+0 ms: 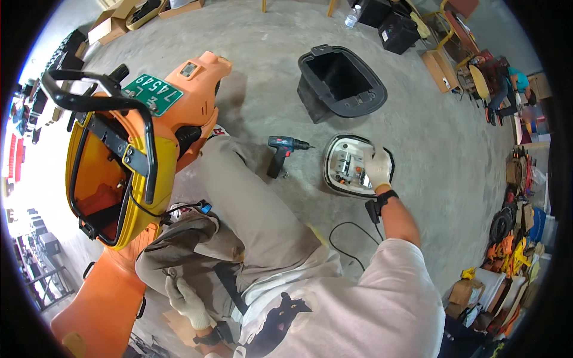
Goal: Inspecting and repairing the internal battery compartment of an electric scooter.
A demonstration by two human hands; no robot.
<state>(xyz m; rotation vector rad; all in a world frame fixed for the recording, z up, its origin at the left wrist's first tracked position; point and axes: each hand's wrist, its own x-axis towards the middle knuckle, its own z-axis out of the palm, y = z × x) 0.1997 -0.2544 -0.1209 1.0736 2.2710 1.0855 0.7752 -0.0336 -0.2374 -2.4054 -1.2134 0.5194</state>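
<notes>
My right hand, in a pale work glove, reaches over the right side of a shallow white tray with a black rim. Small loose parts, some metallic, lie in the tray. The fingers of this hand are blurred, so their grip is unclear. Low beside my bent leg, my left hand, also gloved, has its fingers drawn together. A small metallic bit shows at their tips, too small to name. A cordless drill with a bit fitted lies on the floor left of the tray.
An orange and yellow scooter with a black grab rail and a green plate stands on my left. A black storage bucket sits beyond the tray. A cable trails near my right arm. Boxes and loose parts line the right; another person sits far right.
</notes>
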